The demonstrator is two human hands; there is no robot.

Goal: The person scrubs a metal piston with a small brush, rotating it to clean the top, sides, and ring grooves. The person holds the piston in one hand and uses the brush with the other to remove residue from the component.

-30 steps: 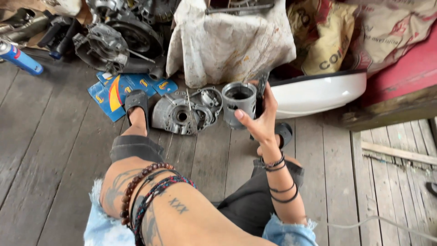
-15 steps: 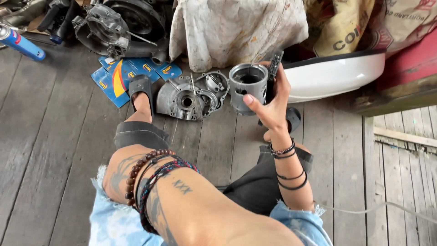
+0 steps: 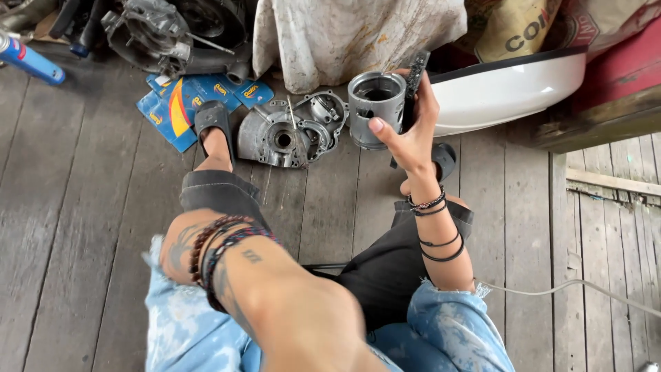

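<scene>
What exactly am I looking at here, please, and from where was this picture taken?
There is no machine here: a camera worn on a seated person's head looks down over their arms and knees at a grey plank floor. The right hand holds up a grey metal cylinder, open at the top, together with a dark, narrow tool clamped behind it. Only the left forearm, with bead bracelets, shows; the left hand itself is out of view. On the floor ahead lie a metal engine casing, blue cardboard packets, another engine part, a blue spray can, a stained white cloth and a white curved panel.
</scene>
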